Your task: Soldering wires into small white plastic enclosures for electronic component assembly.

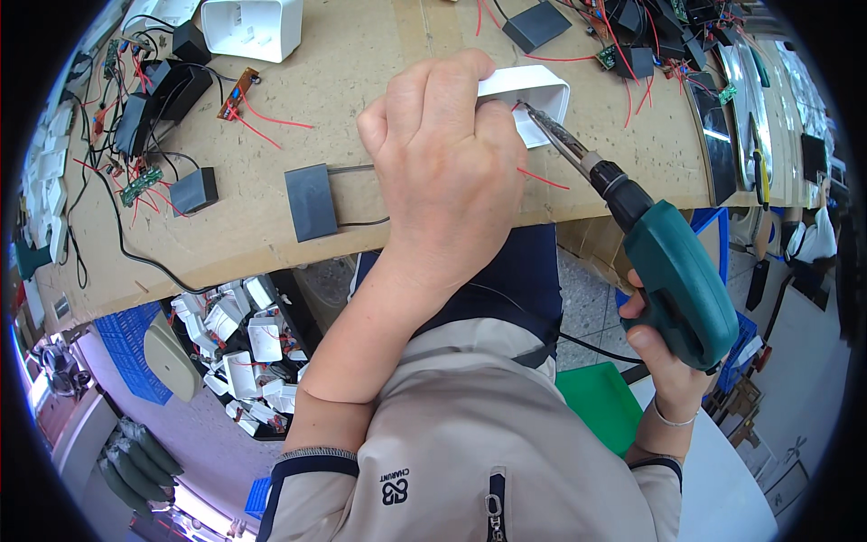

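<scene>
Left hand clamped down over a white plastic housing on the cardboard-topped bench, fingers curled shut around it. Right hand wrapped tight on the grip of a green electric screwdriver, bit tip inside the housing's open side. Housing looks light, rigid, thin-walled, smooth; likely to skid or crack, so best held by its outer walls. Red wires trail beside it.

Worn cardboard-topped workbench; speckled grey floor beneath; blue crate lower left.
</scene>
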Tool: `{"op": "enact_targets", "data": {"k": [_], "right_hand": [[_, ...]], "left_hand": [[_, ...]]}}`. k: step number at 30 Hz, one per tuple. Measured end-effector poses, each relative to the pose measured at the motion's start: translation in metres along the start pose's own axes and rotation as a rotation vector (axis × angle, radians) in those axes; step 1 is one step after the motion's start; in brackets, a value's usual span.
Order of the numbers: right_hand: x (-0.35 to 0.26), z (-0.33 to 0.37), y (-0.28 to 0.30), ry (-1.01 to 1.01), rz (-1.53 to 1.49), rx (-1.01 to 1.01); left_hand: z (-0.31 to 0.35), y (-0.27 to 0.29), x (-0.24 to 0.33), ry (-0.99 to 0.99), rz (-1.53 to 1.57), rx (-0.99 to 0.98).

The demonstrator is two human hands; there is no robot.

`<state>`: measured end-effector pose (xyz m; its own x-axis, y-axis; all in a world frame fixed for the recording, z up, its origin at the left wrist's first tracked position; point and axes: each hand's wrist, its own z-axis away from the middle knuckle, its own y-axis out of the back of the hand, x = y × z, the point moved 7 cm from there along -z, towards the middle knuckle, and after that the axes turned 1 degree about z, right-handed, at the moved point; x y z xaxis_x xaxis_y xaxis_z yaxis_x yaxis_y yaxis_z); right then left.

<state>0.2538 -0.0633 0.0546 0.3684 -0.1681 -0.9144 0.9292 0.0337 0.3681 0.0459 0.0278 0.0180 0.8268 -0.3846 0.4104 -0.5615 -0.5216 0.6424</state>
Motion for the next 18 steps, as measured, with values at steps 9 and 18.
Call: {"op": "enact_targets", "data": {"k": [9,18], "right_hand": [[0.001,0.007,0.005,-0.004,-0.109,0.062],[0.006,0.007,0.004,-0.038,-0.141,0.018]], "left_hand": [[-0.002,0.002,0.001,0.008,-0.048,-0.023],[-0.002,0.001,0.000,0.008,-0.058,-0.005]]}}
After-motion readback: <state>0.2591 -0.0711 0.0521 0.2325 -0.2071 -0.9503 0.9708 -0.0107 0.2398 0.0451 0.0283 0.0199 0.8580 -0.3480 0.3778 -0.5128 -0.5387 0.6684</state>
